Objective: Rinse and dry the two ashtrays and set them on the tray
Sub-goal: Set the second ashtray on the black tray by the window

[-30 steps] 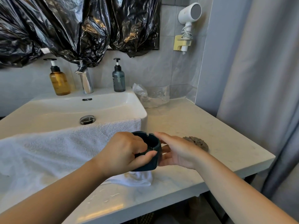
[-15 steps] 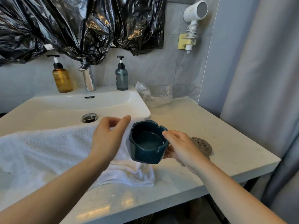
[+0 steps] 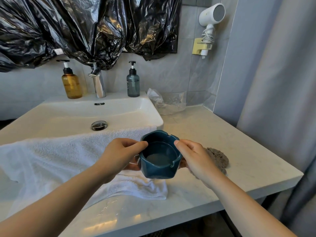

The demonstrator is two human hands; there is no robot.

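Observation:
A dark teal ashtray (image 3: 159,158) with notched rim is held above the counter, its opening tilted toward me. My left hand (image 3: 119,154) grips its left side, thumb on the rim. My right hand (image 3: 195,158) grips its right side, thumb on the rim too. Under them a white towel (image 3: 59,156) lies draped over the sink's front edge and onto the counter. No second ashtray and no tray are in view.
The white sink (image 3: 82,115) has a chrome faucet (image 3: 98,82), an amber pump bottle (image 3: 71,82) and a grey-blue pump bottle (image 3: 133,82) behind it. A grey lump (image 3: 218,158) lies on the marble counter (image 3: 213,134) behind my right hand. A clear plastic bag (image 3: 169,103) sits by the wall. Curtain at right.
One second ago both hands clasped the ashtray low on the towel. My left hand let go briefly, the ashtray rose and tilted toward me, and now both hands hold it again.

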